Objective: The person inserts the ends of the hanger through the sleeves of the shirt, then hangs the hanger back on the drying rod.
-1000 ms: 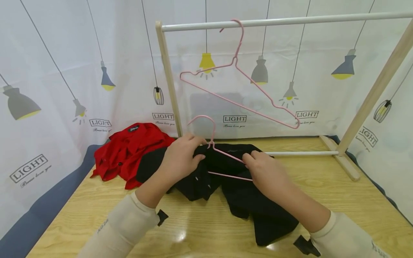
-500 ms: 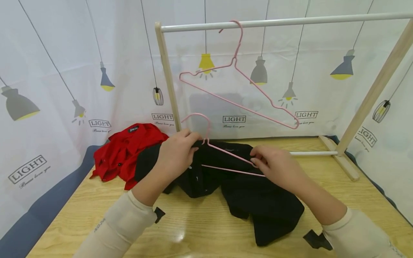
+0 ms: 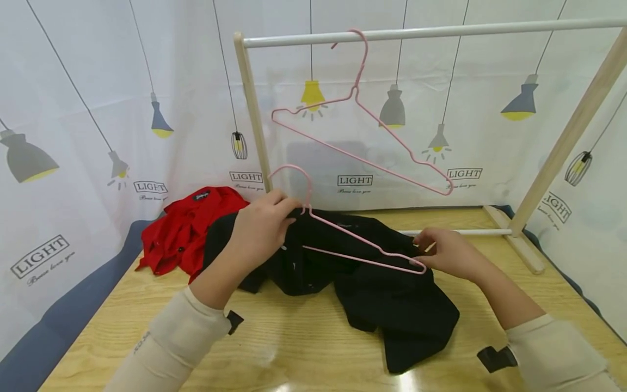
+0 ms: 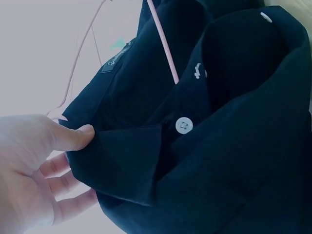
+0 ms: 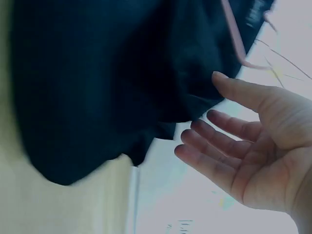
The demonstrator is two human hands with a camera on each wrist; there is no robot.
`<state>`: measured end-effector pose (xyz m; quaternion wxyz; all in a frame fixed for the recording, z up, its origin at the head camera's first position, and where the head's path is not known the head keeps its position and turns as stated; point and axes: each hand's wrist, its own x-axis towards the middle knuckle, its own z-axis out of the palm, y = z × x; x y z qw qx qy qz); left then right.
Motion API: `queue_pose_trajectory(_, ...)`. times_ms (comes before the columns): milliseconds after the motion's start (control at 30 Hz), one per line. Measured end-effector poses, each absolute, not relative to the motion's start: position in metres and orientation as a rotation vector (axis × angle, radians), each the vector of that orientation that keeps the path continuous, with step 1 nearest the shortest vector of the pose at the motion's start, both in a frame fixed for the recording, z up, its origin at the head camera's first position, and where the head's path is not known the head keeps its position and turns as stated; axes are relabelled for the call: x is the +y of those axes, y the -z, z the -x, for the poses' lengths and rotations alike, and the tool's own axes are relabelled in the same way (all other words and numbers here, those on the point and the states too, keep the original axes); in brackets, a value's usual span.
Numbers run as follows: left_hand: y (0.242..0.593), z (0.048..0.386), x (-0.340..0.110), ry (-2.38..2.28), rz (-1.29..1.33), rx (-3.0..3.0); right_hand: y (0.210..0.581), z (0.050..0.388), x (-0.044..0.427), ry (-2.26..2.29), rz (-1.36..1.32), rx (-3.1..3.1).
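A black shirt (image 3: 401, 305) with white buttons lies bunched on the table, its collar raised. My left hand (image 3: 259, 226) pinches the collar (image 4: 122, 156) between thumb and fingers, beside the neck of a pink hanger (image 3: 360, 238). The left part of this hanger is hidden in the shirt; its right end lies over the black cloth. My right hand (image 3: 453, 253) is at that end, by the shirt's shoulder. In the right wrist view its fingers (image 5: 214, 163) are extended, with the thumb apart from them near the cloth edge.
Behind stands a rack with a white rail (image 3: 441, 31) and wooden posts (image 3: 570, 130). A second pink hanger (image 3: 362, 158) hangs from the rail. A crumpled red shirt (image 3: 181, 234) lies left of the black one on the wooden table (image 3: 294, 348).
My right hand has slid right along the hanger to its end and loosened its fingers, uncovering the hanger's right end. My left hand, with the collar and hanger, has shifted slightly left and up.
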<state>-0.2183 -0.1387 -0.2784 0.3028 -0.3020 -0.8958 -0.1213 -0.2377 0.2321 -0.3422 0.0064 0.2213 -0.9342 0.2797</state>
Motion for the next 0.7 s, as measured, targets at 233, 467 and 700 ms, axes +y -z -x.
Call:
queue_pose_trajectory(233, 0.276, 0.223, -0.14, 0.287, 0.801, -2.283, 0.351, 0.232, 0.235, -0.809, -0.551, -2.926)
queue_pose_trajectory(467, 0.282, 0.226, -0.141, 0.22, 0.761, -2.242, 0.323, 0.219, 0.244, -0.772, -0.419, -2.78)
queue_pose_trajectory(700, 0.287, 0.231, -0.137, 0.145, 0.739, -2.209, 0.304, 0.207, 0.245, -0.748, -0.399, -2.698)
